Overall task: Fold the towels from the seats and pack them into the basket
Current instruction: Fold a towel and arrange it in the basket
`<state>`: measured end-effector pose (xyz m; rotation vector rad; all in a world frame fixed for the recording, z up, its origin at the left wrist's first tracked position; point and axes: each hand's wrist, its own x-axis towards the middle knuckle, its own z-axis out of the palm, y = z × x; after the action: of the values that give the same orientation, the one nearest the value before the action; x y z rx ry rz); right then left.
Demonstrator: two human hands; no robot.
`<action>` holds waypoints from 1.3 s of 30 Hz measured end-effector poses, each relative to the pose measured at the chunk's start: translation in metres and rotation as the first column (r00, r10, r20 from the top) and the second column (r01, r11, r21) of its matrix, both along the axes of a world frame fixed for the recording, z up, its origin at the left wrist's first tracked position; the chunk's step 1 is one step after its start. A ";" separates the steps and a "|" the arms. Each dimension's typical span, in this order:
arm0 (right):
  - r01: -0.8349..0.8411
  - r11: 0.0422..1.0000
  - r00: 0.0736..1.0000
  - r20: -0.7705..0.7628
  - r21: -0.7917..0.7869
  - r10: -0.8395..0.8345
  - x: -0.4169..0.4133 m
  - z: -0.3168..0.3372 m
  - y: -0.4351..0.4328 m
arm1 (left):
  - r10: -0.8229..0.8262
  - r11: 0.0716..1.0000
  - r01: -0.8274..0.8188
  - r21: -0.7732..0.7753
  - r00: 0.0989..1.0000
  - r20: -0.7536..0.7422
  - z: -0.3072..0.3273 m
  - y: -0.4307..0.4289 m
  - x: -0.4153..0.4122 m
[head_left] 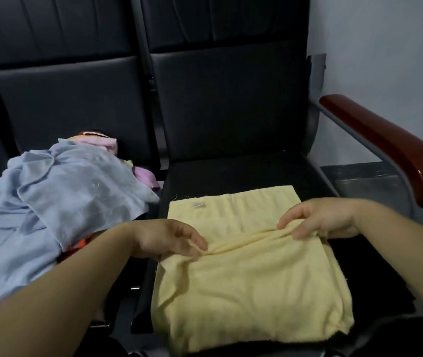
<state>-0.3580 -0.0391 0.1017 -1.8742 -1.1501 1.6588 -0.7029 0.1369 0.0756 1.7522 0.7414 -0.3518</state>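
Observation:
A pale yellow towel lies spread on the right black seat, with a ridge of cloth raised across its middle. My left hand pinches the ridge at its left end. My right hand pinches it at the right end. On the left seat a heap of towels has a light blue one on top, with pink, purple and orange cloth showing under it. No basket is in view.
A red-brown wooden armrest on a grey metal frame runs along the right side of the seat. Black seat backs stand behind both seats. A pale wall is at the far right.

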 end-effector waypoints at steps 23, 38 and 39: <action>0.444 0.724 0.785 0.160 0.528 -0.598 0.015 -0.032 0.081 | 0.561 0.541 -0.701 0.465 0.713 0.421 -0.026 0.057 0.030; 0.421 0.766 0.713 0.345 0.485 -0.610 0.039 -0.052 0.092 | 0.499 0.507 -0.592 0.626 0.794 0.347 -0.045 0.081 0.030; 0.451 0.752 0.714 0.311 0.482 -0.627 0.040 -0.052 0.092 | 0.501 0.510 -0.590 0.626 0.796 0.341 -0.045 0.081 0.030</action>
<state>-0.3185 0.0532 0.0500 -2.1154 -0.8412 0.6252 -0.6729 0.2180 0.0305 2.0803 1.4326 0.5721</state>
